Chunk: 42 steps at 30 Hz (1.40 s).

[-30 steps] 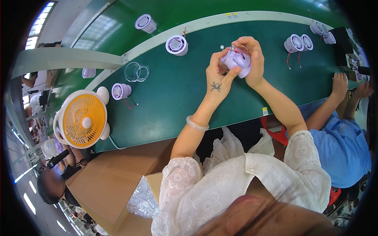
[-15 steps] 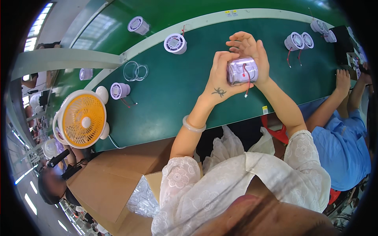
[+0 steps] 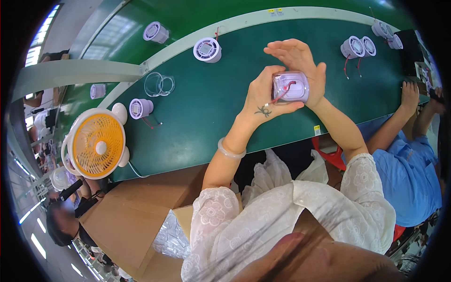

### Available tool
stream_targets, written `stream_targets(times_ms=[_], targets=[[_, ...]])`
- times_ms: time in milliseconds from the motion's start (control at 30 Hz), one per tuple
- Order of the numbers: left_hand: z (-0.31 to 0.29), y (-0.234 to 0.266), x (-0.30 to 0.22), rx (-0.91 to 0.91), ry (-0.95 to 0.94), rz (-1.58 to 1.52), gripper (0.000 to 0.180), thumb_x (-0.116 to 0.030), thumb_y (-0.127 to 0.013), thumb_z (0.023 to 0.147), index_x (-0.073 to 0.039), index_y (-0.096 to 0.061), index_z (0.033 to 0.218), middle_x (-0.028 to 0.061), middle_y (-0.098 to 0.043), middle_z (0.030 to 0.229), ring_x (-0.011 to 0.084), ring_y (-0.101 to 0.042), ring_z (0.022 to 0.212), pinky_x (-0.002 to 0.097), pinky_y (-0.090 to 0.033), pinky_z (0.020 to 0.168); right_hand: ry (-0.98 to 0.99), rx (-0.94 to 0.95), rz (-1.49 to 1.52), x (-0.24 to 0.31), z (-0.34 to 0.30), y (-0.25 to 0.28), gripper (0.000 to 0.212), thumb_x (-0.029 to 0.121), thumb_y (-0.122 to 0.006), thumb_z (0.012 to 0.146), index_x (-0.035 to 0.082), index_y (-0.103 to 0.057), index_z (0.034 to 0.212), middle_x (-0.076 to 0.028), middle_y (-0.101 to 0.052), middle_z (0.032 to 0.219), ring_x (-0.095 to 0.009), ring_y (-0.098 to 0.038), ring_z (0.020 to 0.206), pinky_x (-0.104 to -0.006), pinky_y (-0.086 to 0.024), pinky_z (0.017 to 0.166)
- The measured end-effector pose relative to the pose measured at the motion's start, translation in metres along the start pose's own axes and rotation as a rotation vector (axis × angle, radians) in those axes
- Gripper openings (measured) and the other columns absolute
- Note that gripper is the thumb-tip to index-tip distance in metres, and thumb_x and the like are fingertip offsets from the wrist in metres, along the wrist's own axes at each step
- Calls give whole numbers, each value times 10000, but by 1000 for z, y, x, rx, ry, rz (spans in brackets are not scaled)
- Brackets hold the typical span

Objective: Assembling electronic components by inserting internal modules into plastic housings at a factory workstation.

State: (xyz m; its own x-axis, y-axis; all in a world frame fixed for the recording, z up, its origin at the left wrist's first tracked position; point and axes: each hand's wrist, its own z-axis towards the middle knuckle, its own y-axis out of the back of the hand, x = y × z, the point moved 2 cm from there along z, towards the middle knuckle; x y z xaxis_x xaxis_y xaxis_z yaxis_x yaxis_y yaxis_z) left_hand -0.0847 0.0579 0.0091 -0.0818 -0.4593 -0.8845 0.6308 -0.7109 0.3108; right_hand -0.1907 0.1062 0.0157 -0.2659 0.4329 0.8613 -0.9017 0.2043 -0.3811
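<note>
1. A worker's left hand (image 3: 260,89) wraps a lavender cylindrical housing (image 3: 298,92) above the green worktop (image 3: 202,124), thumb along the near side, fingers curled around the far side.

2. The housing sits inside a clear plastic sleeve (image 3: 276,86); a red wire lead (image 3: 291,83) crosses its face to a white connector (image 3: 267,105) at the base of the left thumb.

3. The right hand (image 3: 305,63), fingers extended and slack, grips nothing visible. Its palm stands just beyond the housing's right end; whether skin meets plastic there, the angle does not tell.

4. The housing lies to the right of the left palm, between the two hands, its long axis appearing to run left to right, roughly along the worktop's far edge. The left hand is the nearer, in full contact.

5. Toward the worktop's left end rest two clear rings (image 3: 162,84) and a lavender unit with loose wires (image 3: 147,108), beside an orange-and-white fan (image 3: 97,143). Another unit (image 3: 207,50) stands by the far edge; a side-by-side pair (image 3: 352,47) sits toward the far right corner.

6. A co-worker's hand (image 3: 410,95) rests at the right end.
</note>
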Motion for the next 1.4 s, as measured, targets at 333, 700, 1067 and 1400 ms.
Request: stream_targets(times_ms=[333, 700, 1067, 1400], targets=[[-3, -4, 1, -4, 0, -43, 772, -356, -805, 486, 14, -382, 1016, 163, -588, 839, 243, -608, 777, 290, -482, 682, 25, 10, -100, 8, 0, -2, 781, 675, -198, 770, 20, -309, 1181, -202, -429, 1166, -295, -455, 1055, -392, -327, 916], [0, -2, 3, -72, 148, -214, 629, -243, -781, 533, -30, -383, 970, 114, -586, 818, 195, -602, 749, 280, -480, 647, 553, 174, -468, 9, 6, 0, 634, 542, -495, 730, 34, -438, 1105, -225, -364, 1187, -354, -421, 1082, -389, -380, 862], [0, 17, 8, -399, 75, -36, 816, -447, -770, 514, -17, -343, 1062, 134, -548, 854, 219, -585, 750, 287, -473, 659, 512, 341, -1027, 31, 3, -10, 378, 29, -713, 569, 46, -523, 895, -101, -420, 942, -298, -452, 1007, -339, -464, 745], [0, 11, 4, -469, 0, 90, 834, -558, -696, 544, -4, -345, 1061, 115, -544, 860, 195, -577, 738, 275, -470, 621, 671, 164, -1069, 20, -4, -9, 341, 7, -685, 567, 25, -523, 867, -90, -451, 937, -286, -496, 971, -304, -478, 687]])
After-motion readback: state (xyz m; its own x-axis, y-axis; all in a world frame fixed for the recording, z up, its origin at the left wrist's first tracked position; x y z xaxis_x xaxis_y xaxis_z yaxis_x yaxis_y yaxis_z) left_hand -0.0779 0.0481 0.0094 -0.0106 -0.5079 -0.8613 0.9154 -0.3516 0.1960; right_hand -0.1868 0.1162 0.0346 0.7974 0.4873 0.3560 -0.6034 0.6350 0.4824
